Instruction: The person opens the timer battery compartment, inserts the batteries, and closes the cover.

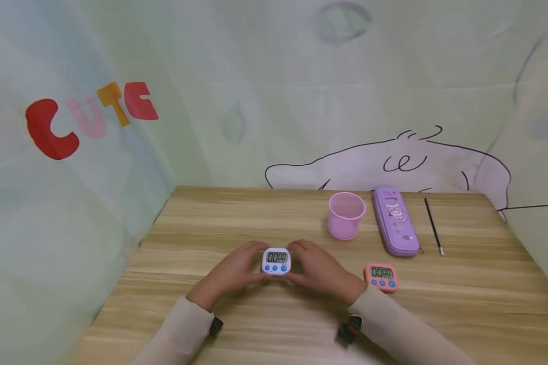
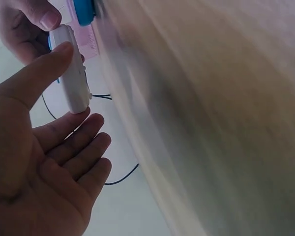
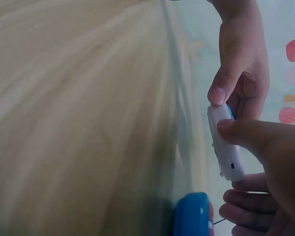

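A white digital timer (image 1: 276, 261) with blue buttons sits between both hands near the middle of the wooden table, its screen reading 00 00 and turned up toward the head camera. My left hand (image 1: 238, 269) pinches its left end between thumb and index finger. At the opposite end, my right hand (image 1: 320, 268) pinches it likewise. In the left wrist view the timer (image 2: 74, 83) shows edge-on, and the remaining left fingers (image 2: 91, 152) extend loosely below. The right wrist view also has the timer (image 3: 226, 147) edge-on, thumb on its near side.
Just right of the right forearm lies a pink timer (image 1: 381, 277) with blue buttons. Behind it are a pink cup (image 1: 344, 223), a purple pencil case (image 1: 396, 220) and a dark pencil (image 1: 434, 225). A printed cloth backdrop (image 1: 237, 91) borders the table's back and left.
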{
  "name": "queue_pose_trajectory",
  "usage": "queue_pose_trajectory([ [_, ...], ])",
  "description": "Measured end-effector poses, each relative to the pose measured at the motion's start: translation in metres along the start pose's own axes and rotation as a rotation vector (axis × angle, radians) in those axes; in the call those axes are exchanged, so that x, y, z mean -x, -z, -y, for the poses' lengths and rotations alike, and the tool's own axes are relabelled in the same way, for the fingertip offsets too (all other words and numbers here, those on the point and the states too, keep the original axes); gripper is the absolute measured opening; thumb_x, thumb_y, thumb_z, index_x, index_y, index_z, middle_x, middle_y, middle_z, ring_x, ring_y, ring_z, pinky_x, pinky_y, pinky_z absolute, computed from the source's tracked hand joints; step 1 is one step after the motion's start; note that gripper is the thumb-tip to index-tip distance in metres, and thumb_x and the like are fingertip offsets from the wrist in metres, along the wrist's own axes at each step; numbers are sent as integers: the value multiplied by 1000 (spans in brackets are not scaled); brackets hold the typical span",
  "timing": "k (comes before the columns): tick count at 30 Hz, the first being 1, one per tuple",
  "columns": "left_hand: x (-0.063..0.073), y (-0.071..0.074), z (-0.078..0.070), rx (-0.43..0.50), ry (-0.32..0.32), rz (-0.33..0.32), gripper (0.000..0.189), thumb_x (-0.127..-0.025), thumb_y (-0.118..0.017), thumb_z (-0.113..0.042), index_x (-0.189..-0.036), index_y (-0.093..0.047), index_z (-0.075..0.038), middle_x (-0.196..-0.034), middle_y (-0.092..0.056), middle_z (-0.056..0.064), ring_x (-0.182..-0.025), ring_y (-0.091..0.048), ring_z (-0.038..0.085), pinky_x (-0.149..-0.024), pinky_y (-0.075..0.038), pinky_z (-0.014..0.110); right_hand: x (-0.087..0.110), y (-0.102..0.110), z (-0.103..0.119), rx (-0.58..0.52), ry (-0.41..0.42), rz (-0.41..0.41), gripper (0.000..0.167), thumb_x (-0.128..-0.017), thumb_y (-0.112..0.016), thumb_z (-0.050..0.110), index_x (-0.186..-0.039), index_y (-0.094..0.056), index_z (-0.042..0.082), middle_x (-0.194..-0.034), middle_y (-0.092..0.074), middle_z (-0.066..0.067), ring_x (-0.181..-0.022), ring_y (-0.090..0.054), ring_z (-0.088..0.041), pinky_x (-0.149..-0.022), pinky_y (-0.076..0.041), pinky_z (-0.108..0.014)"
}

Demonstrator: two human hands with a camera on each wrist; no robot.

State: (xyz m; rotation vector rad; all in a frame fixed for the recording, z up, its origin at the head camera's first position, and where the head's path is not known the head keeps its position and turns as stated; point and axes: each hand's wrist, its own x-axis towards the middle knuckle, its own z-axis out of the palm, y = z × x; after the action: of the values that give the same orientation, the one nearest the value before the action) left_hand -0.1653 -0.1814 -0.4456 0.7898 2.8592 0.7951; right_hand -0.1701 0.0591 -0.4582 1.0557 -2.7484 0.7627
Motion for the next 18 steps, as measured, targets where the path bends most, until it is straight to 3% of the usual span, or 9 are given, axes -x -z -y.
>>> queue_pose_trajectory([
  [12,-2,-3,2,-48,81,72,61,-81,-81,-30,-131,-55,-5,-133,-55,10,-125,-50,27,-108,-40,43,-6,-14,3,114,14,3,53,-82,-76,43,-115,-63,4,-117,-62,-10,-108,-58,-24,-94,-51,-38],
  [18,-2,-5,4,-57,93,94,60,-81,-81,-30,-129,-56,-4,-133,-54,12,-125,-50,28,-108,-40,44,-6,-18,3,125,11,28,54,-82,-76,42,-115,-63,1,-115,-62,-11,-107,-59,-26,-94,-51,-39],
])
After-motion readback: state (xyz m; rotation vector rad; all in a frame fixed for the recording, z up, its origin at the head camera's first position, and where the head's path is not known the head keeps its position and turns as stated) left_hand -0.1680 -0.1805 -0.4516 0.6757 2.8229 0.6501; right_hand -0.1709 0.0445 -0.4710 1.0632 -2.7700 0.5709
